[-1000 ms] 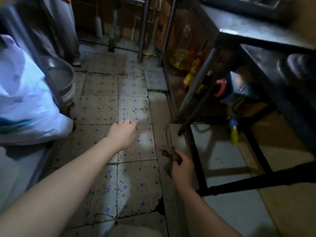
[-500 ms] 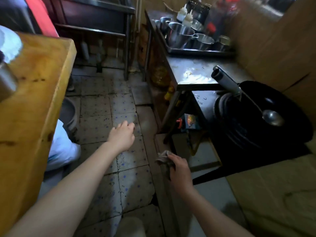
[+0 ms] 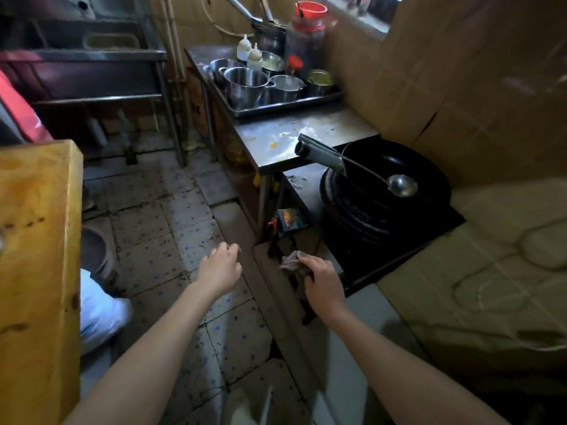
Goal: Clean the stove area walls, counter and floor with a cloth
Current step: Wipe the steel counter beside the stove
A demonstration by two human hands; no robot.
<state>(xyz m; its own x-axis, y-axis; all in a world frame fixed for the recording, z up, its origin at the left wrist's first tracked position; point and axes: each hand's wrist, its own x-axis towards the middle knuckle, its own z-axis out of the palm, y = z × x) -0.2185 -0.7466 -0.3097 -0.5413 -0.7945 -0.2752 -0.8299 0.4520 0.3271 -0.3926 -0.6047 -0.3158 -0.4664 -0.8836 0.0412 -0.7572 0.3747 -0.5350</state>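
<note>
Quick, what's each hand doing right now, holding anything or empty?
Left hand: open and empty, fingers loosely curled, held above the tiled floor.
Right hand: closed around the grey cloth, near the stove's front edge.

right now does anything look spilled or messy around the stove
Yes. The steel counter beside the wok carries yellow splatters and pale smears near its front edge, and droplets dot the lower ledge by the wok. The floor tiles look grimy. The right hand holds the cloth.
</note>
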